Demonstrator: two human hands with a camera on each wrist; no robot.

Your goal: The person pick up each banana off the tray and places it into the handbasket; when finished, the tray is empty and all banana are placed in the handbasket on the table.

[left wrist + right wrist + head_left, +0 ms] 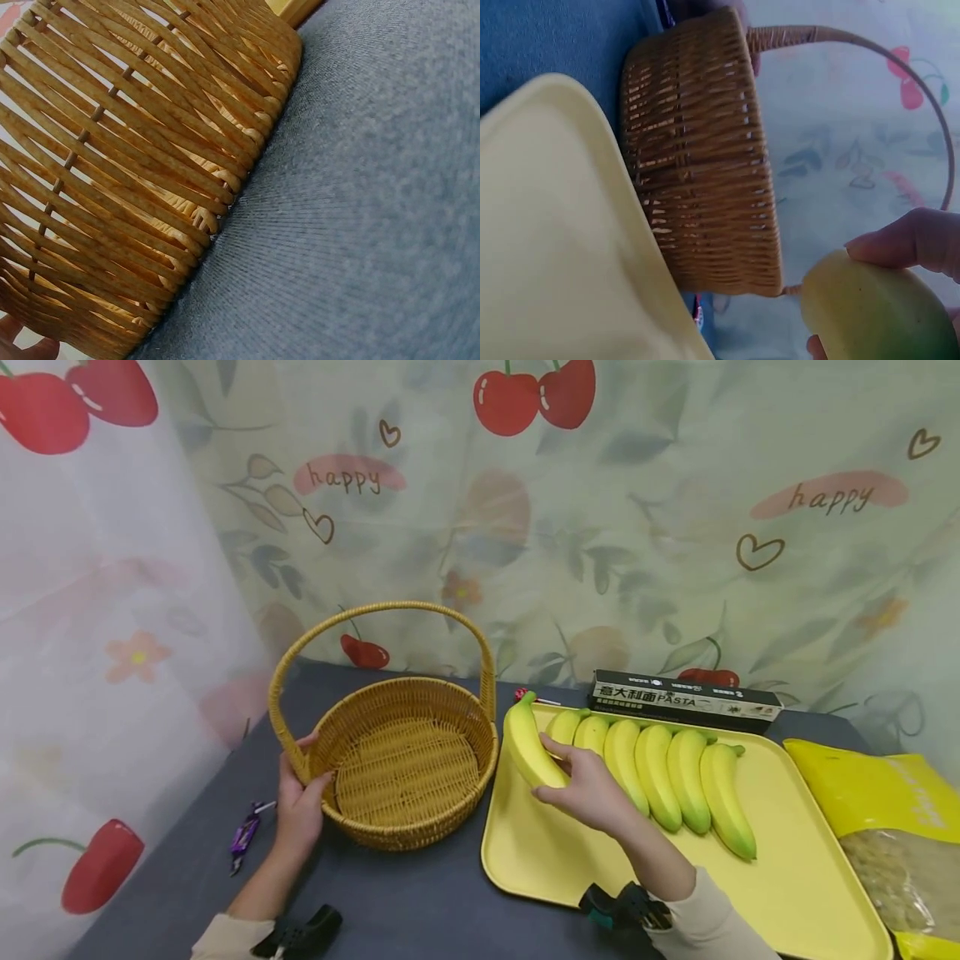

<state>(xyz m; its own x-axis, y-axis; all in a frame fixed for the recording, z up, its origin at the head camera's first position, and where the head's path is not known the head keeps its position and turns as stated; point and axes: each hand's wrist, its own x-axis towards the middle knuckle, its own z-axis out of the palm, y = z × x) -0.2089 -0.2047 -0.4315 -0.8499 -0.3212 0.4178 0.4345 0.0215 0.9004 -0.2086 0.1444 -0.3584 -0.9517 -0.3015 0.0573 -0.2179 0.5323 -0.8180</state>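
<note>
My right hand grips a yellow banana by its lower part, raised over the left side of a yellow tray. In the right wrist view the thumb presses on that banana near its end. Several more bananas lie side by side on the tray. To the left stands a round wicker basket with a tall hoop handle, nothing inside it. My left hand holds the basket's left rim at the foot of the handle. Woven basket wall fills much of the left wrist view.
A black pasta box lies behind the tray. At the right edge is a yellow bag with a clear window. A purple-wrapped lollipop lies left of the basket, and a red-wrapped one behind the tray. A printed curtain hangs behind.
</note>
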